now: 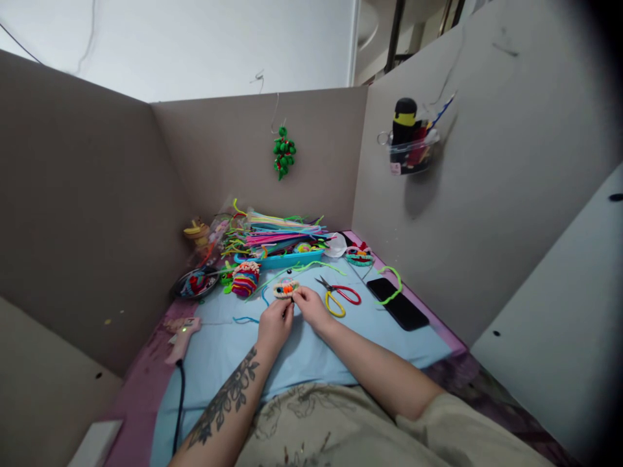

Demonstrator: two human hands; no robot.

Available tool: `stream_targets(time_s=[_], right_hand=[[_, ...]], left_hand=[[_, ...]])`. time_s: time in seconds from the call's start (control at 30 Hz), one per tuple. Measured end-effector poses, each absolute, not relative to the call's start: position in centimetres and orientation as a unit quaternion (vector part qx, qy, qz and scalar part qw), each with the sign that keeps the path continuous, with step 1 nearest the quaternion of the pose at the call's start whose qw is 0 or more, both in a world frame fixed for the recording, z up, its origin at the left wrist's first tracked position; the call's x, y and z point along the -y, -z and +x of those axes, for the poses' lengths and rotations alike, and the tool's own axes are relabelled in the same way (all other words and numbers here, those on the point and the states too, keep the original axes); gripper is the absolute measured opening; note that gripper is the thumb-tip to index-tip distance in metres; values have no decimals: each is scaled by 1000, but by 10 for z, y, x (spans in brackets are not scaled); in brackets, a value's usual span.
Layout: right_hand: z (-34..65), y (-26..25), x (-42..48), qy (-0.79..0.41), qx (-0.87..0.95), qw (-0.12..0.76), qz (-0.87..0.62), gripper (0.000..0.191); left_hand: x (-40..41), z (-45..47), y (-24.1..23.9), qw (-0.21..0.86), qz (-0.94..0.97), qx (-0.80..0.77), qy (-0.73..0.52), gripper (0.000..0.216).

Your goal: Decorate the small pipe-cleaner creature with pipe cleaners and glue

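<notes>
Pipe-cleaner piece [286, 288], a small cream-rimmed oval with orange and dark bits inside, sat near the middle of the worktop [228, 353], just above its blue cover. Both hands met on it. The left hand [275, 323] had its fingertips closed together on the near edge. The right hand [310, 306] pinched the right side between thumb and forefinger. The fingers covered the near part of the piece, and its small details were too fine to make out.

Just right of the right hand lay scissors [339, 298] with one red and one yellow loop, blades pointing to the far edge. Nearer the right edge lay a black phone [399, 305], screen dark, with a green pipe cleaner [392, 285] curled over its far end. Along the far edge a heap of coloured pipe cleaners [282, 235] lay over a blue tray [272, 261], hiding most of it. A striped woven craft [244, 279] and a dark bowl [195, 284] stood toward the far left corner. At the left edge lay a pink glue gun [182, 334], its black cord running off the near edge.

A green bead ornament [283, 153] hung on the back wall. On the right wall, a clear holder [413, 152] carried a small pink label too tiny to read.
</notes>
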State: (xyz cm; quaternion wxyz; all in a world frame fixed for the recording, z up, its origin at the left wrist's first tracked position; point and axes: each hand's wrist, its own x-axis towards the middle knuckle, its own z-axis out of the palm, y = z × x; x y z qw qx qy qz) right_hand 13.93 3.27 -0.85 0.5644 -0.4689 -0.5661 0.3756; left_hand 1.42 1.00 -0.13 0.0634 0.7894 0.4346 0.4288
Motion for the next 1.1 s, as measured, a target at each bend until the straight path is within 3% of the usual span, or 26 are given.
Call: stream_targets(time_s=[0.33, 0.63, 0.73, 0.87, 0.97, 1.1], right_hand=[[138, 15, -40, -385, 526, 600, -464, 19], [158, -1, -39, -285, 617, 539, -497, 19], [186, -10, -41, -166, 668, 468, -554, 16], [223, -12, -35, -52, 672, 284, -682, 17], [236, -6, -28, -53, 646, 195, -736, 32], [245, -3, -24, -79, 651, 157, -738, 39]], left_hand=[[-17, 15, 6, 111, 753, -457, -460, 25], [-21, 7, 3, 156, 712, -483, -485, 18], [-22, 4, 1, 165, 695, -491, -500, 18], [-26, -1, -1, 176, 677, -501, -510, 19], [-28, -2, 0, 197, 663, -505, -516, 20], [-28, 0, 0, 224, 647, -506, -525, 20]])
